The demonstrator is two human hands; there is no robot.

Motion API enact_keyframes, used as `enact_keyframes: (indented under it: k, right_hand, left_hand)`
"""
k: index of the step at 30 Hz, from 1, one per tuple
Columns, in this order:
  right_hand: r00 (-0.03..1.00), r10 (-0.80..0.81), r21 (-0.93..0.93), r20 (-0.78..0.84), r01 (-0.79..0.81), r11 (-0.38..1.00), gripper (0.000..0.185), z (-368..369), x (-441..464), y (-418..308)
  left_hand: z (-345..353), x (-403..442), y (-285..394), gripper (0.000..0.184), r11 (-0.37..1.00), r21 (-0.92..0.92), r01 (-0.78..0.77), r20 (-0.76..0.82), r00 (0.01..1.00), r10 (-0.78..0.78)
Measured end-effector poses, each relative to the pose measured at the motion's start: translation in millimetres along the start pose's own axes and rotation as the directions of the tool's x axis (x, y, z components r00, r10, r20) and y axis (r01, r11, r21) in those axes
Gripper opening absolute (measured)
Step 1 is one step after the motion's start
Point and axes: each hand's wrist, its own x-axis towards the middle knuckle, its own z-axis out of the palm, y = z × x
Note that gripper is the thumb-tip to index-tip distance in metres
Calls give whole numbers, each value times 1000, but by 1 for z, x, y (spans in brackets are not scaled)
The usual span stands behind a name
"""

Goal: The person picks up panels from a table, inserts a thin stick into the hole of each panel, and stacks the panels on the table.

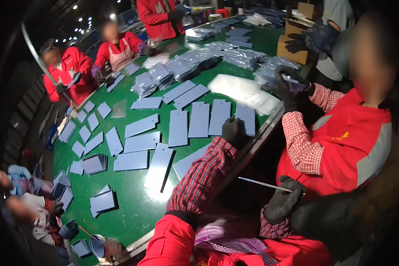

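My left hand (233, 131), in a black glove, reaches over the green table near its right edge. Its fingers are curled beside the lower left side of a blue-grey panel (246, 119); what they may pinch is hidden. Other rectangular panels (178, 128) lie flat to the left, some with a small notch or hole at one end. My right hand (281, 201), also gloved in black, is off the table at lower right. Closed in it is a thin pale stick (261, 182), pointing left toward the table edge.
A co-worker in red (346, 142) sits close on the right, handling wrapped pieces. Other people stand or sit along the far and left sides. White sheets (241, 91), plastic-wrapped stacks (181, 68) and cardboard boxes (292, 48) lie beyond. A bucket (99, 247) stands at the lower left.
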Motion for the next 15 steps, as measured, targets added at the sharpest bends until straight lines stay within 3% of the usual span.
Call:
enact_keyframes:
  k: [1, 2, 3, 4, 5, 7, 8, 9, 11, 12, 14, 15]
  right_hand:
    - [1000, 7, 12, 18, -7, 1000, 31, 1, 0, 2]
    - [1000, -18, 1, 14, 18, 1000, 30, 0, -1, 4]
    - [999, -42, -13, 9, 43, 999, 30, -2, 0, 5]
    - [993, -93, -11, 75, 94, 995, 29, -8, -1, 10]
    - [993, -82, -20, 86, 84, 996, 29, -8, -1, 11]
    - [992, -119, -40, -41, 117, 992, 29, -7, -1, 13]
    - [992, -102, -26, -69, 100, 995, 28, -9, -3, 14]
    - [996, -87, -288, -13, 79, 954, 27, -41, -17, 34]
    - [997, -74, 134, 35, 68, 989, 25, -24, -1, 12]
    - [991, -70, 101, -111, 81, 992, 24, -13, -3, 7]
    - [995, -73, 90, -71, 79, 993, 25, -18, -2, 8]
    - [999, -41, 77, -24, 43, 996, 25, -20, -4, 7]
  left_hand:
    - [-15, 10, 12, 29, 682, 628, -375, 389, 910, 143]
    - [-6, 9, 8, 38, 898, 419, 132, 14, 988, -152]
    - [3, 10, 6, 48, 841, -4, 540, -234, 818, -526]
    - [-5, 13, 1, 64, 796, -26, 605, -131, 787, -603]
    - [-10, 19, -1, 64, 786, -34, 617, -135, 777, -615]
    - [-12, 21, -8, 56, 753, 49, 657, -42, 754, -655]
    - [-14, 15, 11, 52, 904, 328, 272, -28, 960, -279]
    - [-18, 9, 41, 47, 825, 543, -156, 100, 988, 121]
    - [-29, 13, 51, 29, 817, 537, -209, 153, 977, 150]
    - [-37, 12, 41, 31, 838, 508, -198, 203, 973, 106]
    - [-49, 25, 29, 32, 843, 487, -230, 266, 958, 107]
    - [-55, 25, 30, 34, 880, 445, -163, 291, 956, 30]
